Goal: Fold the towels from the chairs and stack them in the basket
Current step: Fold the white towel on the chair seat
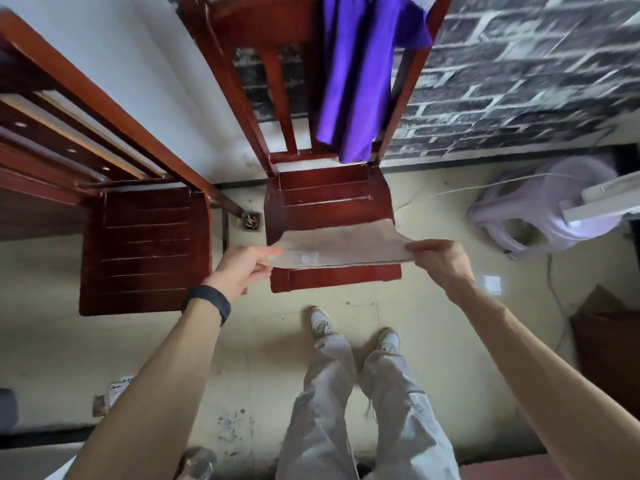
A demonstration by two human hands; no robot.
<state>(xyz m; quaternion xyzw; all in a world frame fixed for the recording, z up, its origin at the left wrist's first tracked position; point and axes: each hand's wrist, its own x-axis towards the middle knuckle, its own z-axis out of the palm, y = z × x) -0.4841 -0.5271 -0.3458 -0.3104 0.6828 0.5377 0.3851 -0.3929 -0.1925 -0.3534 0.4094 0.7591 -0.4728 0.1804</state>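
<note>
Nearest the camera, pale grey trousers run down to a pair of white trainers planted on the cream floor. Both bare forearms reach forward from the lower corners, the left one with a black wristband.

The left hand pinches the left end of a beige towel, thumb on top and fingers curled beneath. The right hand grips the right end in the same way, knuckles up. The towel is stretched between them as a flat, narrow strip, its long axis running left to right across the front half of the middle chair's seat. The near long edge looks doubled (the blur makes the layers hard to count). The far edge lies over the seat slats, and whether it touches the wood I cannot tell.

Beside this seat to the left stands a second dark red wooden chair, and between the two, on the floor, sits a small dark pot. A lavender plastic stool stands to the right, with a brown cardboard box nearer along the right edge.

Further back, a purple towel hangs over the right side of the middle chair's backrest, its long axis vertical and its lower end just above the seat. Behind it runs a dark brick-pattern wall.
</note>
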